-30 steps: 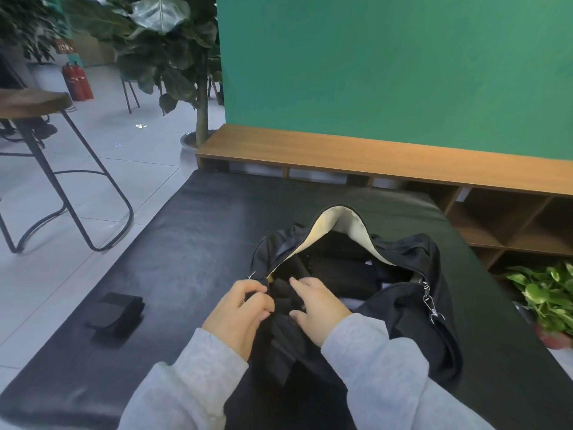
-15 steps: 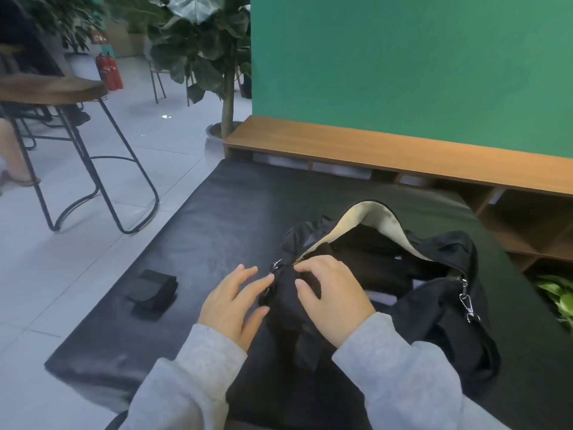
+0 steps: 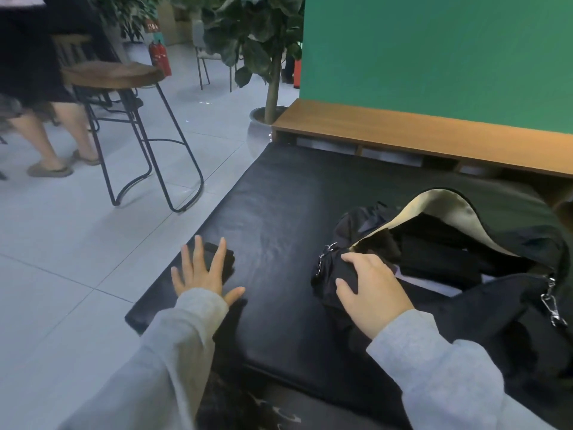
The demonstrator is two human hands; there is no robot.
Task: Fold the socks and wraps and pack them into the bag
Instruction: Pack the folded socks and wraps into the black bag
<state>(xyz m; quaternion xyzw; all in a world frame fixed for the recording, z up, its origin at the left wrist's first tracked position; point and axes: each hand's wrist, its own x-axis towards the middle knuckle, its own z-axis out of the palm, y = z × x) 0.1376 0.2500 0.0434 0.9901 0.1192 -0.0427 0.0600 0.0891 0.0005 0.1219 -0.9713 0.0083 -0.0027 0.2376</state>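
A black padded mat carries an open black bag at right and, near its left edge, what looks like a folded black wrap.

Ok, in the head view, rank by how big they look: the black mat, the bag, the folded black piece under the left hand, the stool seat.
1. Black mat
2. Bag
3. Stool seat, though it is farther away
4. Folded black piece, partly hidden by the left hand
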